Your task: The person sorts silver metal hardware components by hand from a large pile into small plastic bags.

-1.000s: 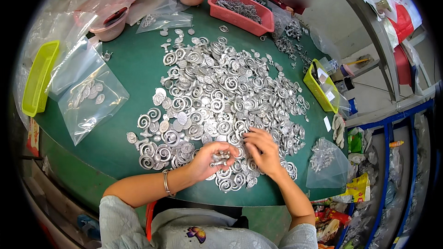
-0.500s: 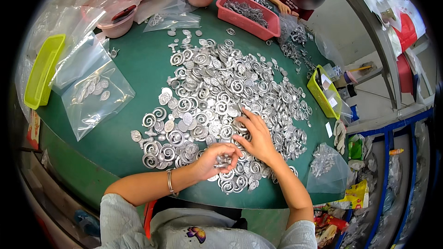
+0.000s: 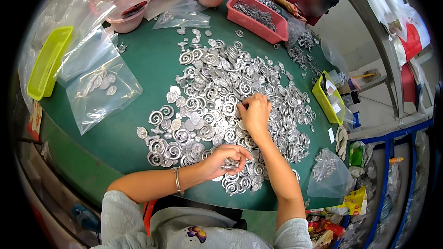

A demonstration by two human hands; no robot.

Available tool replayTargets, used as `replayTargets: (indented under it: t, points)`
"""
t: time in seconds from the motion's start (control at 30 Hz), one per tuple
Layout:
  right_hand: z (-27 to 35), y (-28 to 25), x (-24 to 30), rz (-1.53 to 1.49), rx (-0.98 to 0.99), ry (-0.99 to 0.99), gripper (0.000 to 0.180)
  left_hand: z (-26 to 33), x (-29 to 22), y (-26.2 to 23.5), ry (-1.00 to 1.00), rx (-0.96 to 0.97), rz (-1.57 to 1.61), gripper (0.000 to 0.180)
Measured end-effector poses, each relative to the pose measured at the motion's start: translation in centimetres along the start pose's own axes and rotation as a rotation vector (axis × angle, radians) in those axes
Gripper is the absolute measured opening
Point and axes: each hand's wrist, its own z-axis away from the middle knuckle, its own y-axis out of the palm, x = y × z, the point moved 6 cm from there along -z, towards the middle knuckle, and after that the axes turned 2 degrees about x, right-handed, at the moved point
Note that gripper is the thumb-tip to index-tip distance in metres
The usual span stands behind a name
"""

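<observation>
Silver spiral pieces lie heaped with oval medallions across the middle of the frame. The right hand dips among them, fingers bent and drawn together; whether they pinch a piece, I cannot tell. Just below centre, the left hand curls around a few small silver pieces. Beneath spreads the green surface. A clear bag lies left of centre, a yellow-green basket at upper left, a pink tray at upper middle.
</observation>
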Motion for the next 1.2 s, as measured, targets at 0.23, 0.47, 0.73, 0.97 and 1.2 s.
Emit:
replayTargets:
  t: [0.23,0.47,0.73,0.97,1.2]
  points:
    - [-1.3,0.1,-0.6,-0.001,0.089,0.040,0.018,0.1,0.0,0.1,-0.021,-0.030,-0.003,0.029]
    - [-1.2,1.4,-3.3,-0.395,0.270,0.326,0.019,-0.1,0.5,0.1,-0.020,0.009,0.001,0.035]
    - [0.5,-1.2,1.3,-0.292,0.171,0.030,0.017,-0.2,0.3,0.2,-0.034,-0.020,-0.007,0.039]
    - [1.9,-3.4,4.5,-0.383,-0.007,-0.296,0.030,0.2,0.9,0.3,-0.083,0.020,-0.032,0.034]
    - [2.1,0.3,4.1,-0.228,0.117,-0.432,0.043,0.0,0.3,0.1,-0.028,0.056,0.015,0.038]
